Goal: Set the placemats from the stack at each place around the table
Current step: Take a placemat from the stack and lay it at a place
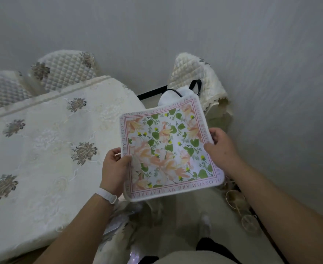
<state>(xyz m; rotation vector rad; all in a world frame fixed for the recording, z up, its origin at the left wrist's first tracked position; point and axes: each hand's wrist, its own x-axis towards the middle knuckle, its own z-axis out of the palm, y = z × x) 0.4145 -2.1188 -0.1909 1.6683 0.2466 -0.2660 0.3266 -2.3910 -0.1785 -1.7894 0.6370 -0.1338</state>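
Spanning the gap between both hands, a square floral placemat (168, 149) with a pink lettered border is held in the air, tilted, off the edge of the table (42, 149). Whether more mats lie under it cannot be told. The left hand (115, 172) grips its left edge, thumb on top and fingers curled beneath; a white wristband (107, 195) circles that wrist. The right hand (221, 147) pinches the opposite edge, thumb on the printed face. Left of the left hand the table spreads under a cream embroidered cloth, with two quilted chairs (65, 71) beyond it. Past the mat's far edge a white bag (175, 96) with black straps sits on another quilted chair (196, 80). Below the right forearm lie gold-rimmed round objects (235, 201), too blurred to name.
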